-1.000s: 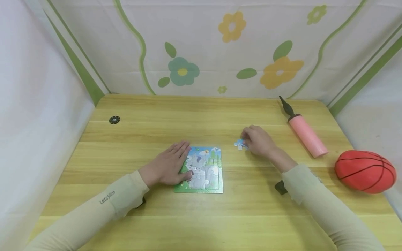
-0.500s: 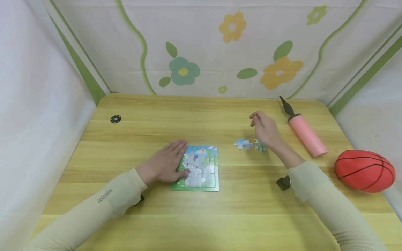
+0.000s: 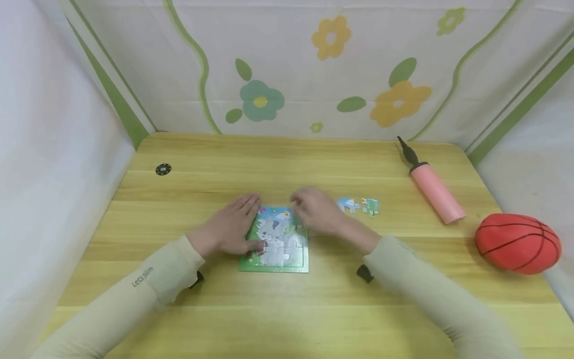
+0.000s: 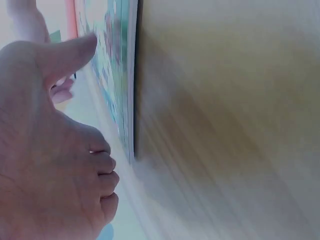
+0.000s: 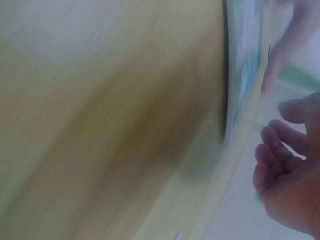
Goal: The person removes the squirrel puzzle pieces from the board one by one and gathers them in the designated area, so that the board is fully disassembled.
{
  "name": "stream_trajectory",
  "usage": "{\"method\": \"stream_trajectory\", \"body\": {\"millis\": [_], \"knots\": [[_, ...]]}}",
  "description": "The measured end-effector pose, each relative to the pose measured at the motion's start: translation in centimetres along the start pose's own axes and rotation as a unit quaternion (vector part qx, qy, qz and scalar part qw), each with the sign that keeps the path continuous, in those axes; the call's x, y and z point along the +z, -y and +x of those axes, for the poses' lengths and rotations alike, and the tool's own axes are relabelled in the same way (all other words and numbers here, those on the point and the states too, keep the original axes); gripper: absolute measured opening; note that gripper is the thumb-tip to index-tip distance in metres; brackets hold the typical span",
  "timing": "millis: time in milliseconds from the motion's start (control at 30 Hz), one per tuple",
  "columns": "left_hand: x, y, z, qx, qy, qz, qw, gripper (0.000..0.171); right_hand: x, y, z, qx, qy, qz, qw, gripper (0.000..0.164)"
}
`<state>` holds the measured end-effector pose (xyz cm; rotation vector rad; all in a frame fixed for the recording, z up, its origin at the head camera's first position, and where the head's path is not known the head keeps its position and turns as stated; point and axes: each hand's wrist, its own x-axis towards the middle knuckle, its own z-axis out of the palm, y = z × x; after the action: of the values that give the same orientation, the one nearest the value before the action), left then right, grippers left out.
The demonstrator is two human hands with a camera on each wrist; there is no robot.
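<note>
A square jigsaw puzzle with a grey cartoon animal lies in its green-edged tray on the table. My left hand rests along its left side, fingers straight, thumb over the picture. In the left wrist view the left thumb reaches to the puzzle's edge. My right hand, blurred by motion, is over the upper right corner and covers it. In the right wrist view the right hand's fingers are loosely bent, with nothing seen between them and the thumb. Two loose puzzle pieces lie to the right.
A pink hand pump with a black nozzle lies at the right. Nearer the right edge is a red ball with black lines, dented out of round. A black round disc lies at the far left. A flowered curtain hangs behind the table.
My right hand has let go of a loose piece, lifted away from the pieces, then swung left over the puzzle. The puzzle has slid slightly left with my left hand on it.
</note>
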<state>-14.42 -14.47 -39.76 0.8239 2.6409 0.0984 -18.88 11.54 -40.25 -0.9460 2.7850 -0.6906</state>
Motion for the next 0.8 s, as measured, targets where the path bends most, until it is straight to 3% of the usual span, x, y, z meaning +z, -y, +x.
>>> {"method": "stream_trajectory", "body": {"millis": [133, 400, 800], "knots": [[-0.3, 0.7, -0.4, -0.013, 0.012, 0.000, 0.9998, 0.113, 2.2, 3.2, 1.5, -0.046, 0.041, -0.035, 0.997, 0.038], [0.2, 1.3, -0.7, -0.017, 0.017, -0.005, 0.9997, 0.115, 3.8, 5.3, 3.9, -0.022, 0.084, -0.094, 0.992, 0.053], [0.6, 1.8, -0.6, -0.020, 0.016, -0.008, 0.9996, 0.120, 4.0, 5.9, 5.2, 0.025, 0.106, -0.047, 0.993, 0.050]]}}
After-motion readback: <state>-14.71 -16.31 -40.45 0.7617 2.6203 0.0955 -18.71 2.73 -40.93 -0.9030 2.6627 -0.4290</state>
